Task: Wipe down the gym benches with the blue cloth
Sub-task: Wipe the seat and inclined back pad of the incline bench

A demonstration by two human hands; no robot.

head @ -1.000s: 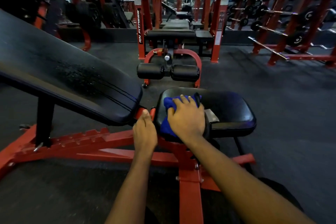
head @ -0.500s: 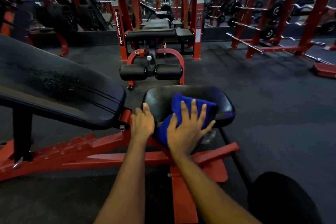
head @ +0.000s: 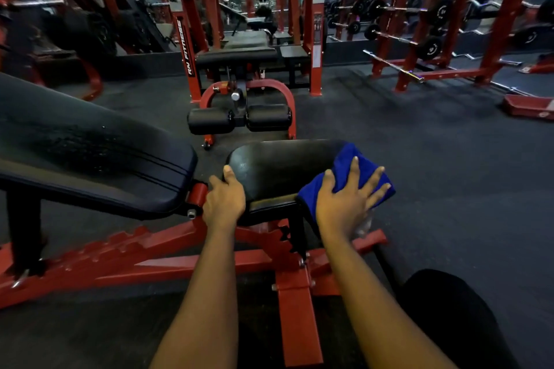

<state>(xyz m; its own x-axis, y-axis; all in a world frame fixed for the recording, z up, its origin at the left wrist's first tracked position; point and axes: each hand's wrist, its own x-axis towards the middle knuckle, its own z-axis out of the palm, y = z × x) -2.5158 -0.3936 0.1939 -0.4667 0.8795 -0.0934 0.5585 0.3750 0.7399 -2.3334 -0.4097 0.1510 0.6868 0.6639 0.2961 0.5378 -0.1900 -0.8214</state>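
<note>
Fingers point(head: 355, 171) of the right hand point(head: 341, 207) are spread wide and pressed flat on the blue cloth point(head: 343, 163), which lies bunched over the right end of the black seat point(head: 278, 165) and hangs down its near right corner. The left hand point(head: 223, 204) rests on the seat's near left corner. Two of its digits show, lying fairly straight against the padding, while the rest are hidden. Just left of the seat, the long black backrest point(head: 90, 153) slopes upward. Both pads sit on a red frame point(head: 168, 257). Beyond the seat are two black leg rollers point(head: 239, 120). Racks of weights point(head: 431, 24) line the far right, above the dark floor point(head: 449, 174).
</note>
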